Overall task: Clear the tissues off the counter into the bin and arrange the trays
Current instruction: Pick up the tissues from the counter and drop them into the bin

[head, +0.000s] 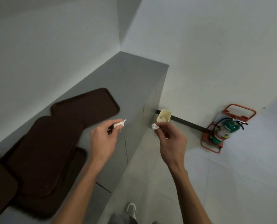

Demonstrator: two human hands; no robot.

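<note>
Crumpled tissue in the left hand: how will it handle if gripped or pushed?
Likely very light and floppy: the tissue sits crumpled in the left hand's fingertip grip. Probably squashes rather than resists. Unlikely to roll, given its irregular shape.

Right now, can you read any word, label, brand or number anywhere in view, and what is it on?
No text can be read anywhere in this view.
Fire extinguisher: a pale label band on its green body, print too blurred to read.
Brown trays, cream bin, tissues: no marks visible.
</note>
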